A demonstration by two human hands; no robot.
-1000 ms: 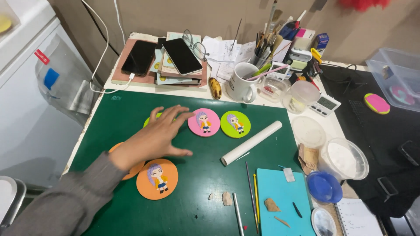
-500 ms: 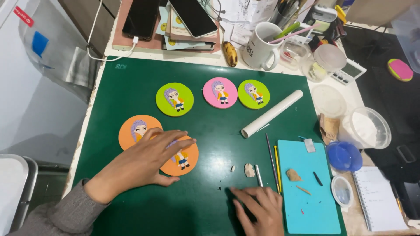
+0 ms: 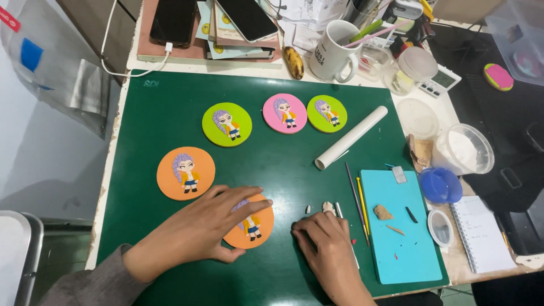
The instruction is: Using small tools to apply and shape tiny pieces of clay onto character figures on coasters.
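My left hand (image 3: 195, 229) lies flat on an orange round disc (image 3: 254, 226) that bears a small figure with purple hair; the fingers cover its left half. My right hand (image 3: 328, 249) rests on the green cutting mat (image 3: 164, 113), fingertips down beside small beige clay bits (image 3: 327, 207). A second orange disc (image 3: 185, 173) lies to the upper left. Further back sit a lime disc (image 3: 226, 124), a pink disc (image 3: 284, 113) and a green disc (image 3: 327, 113), each with a similar figure.
A white roller (image 3: 351, 137) lies diagonally right of centre. Thin tools (image 3: 359, 198) lie beside a turquoise board (image 3: 399, 226). A blue lid (image 3: 441, 185), powder tub (image 3: 464, 150), notebook (image 3: 481, 232), mug (image 3: 334, 54), banana (image 3: 293, 61) and phones (image 3: 173, 22) ring the mat.
My left hand came back from the far discs to the near orange disc. My right hand entered and moved up to the clay bits. The view has tilted down.
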